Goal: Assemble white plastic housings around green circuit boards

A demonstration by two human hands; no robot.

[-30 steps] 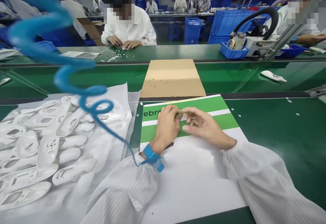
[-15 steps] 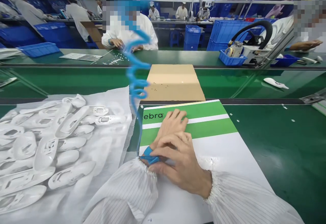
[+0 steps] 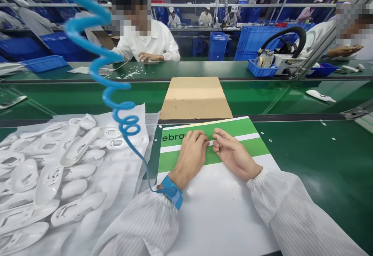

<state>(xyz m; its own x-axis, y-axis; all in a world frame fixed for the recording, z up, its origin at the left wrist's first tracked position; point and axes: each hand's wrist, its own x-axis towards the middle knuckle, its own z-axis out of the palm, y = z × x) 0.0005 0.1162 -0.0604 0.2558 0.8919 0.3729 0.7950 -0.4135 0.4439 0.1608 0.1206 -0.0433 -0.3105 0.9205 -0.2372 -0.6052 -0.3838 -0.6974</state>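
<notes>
In the head view, the person's left hand point(image 3: 190, 157) and right hand point(image 3: 234, 159) sit side by side over a green-and-white printed card point(image 3: 233, 129) lettered "ebra". Half a second ago the right hand lay across the left wrist; now the two have parted, and only a narrow gap separates their fingers. The left hand is half closed with its fingers curled downward, while the right is loosely bent and partly open. Neither clearly grips anything, though something tiny between the fingers could be hidden, so I cannot tell. A blue wrist strap point(image 3: 171, 192) circles the left wrist, and a coiled blue plastic cord point(image 3: 125, 126) rises from it. To the left, a heap of white moulded plastic shells point(image 3: 49, 182) lies on a translucent plastic sheet point(image 3: 145, 131). Beyond the card is a flat tan cardboard sheet point(image 3: 195, 98) on a green conveyor belt point(image 3: 305, 159). Across the belt, a co-worker in a white coat point(image 3: 154, 44) has a hand point(image 3: 148, 56) near small white pieces point(image 3: 128, 74), with stacked blue plastic crates point(image 3: 256, 38) further back.
</notes>
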